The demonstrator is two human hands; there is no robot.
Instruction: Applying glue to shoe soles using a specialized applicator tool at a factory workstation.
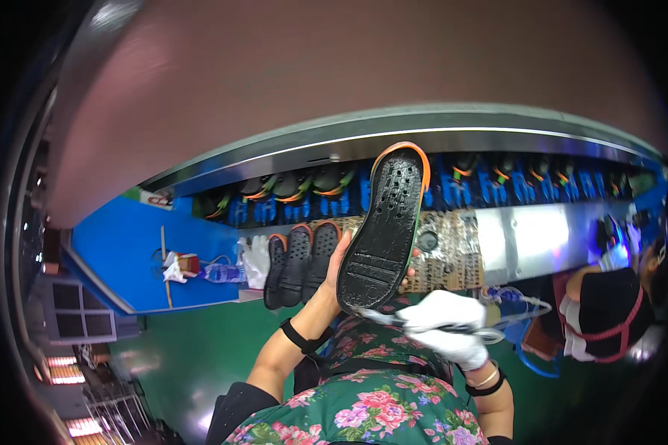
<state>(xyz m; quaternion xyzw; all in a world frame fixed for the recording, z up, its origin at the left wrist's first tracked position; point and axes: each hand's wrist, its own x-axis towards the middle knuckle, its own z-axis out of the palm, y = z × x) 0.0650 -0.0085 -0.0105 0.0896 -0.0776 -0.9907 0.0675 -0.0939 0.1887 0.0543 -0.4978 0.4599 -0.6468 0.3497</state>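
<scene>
A black shoe sole (386, 237) with an orange and green rim and several holes in its front half stands toe-up before me. My left hand (337, 264), bare, is wrapped round its lower half, fingertips showing at the far edge. In a white glove, my right hand (447, 320) grips a thin brush-like tool (378, 317); its tip is at the bottom heel edge of the sole. Blur hides the tool's exact kind. Left of the held sole, three similar dark soles (299, 256) lean side by side at the bench's near edge.
Blue racks (456, 189) with more black and orange soles line the back, under a metal ledge (312, 152). Brown patterned covering (453, 248) lies on the bench. A plastic bottle (223, 273) and white gloves (256, 259) rest at left. Another person (608, 311) works at right.
</scene>
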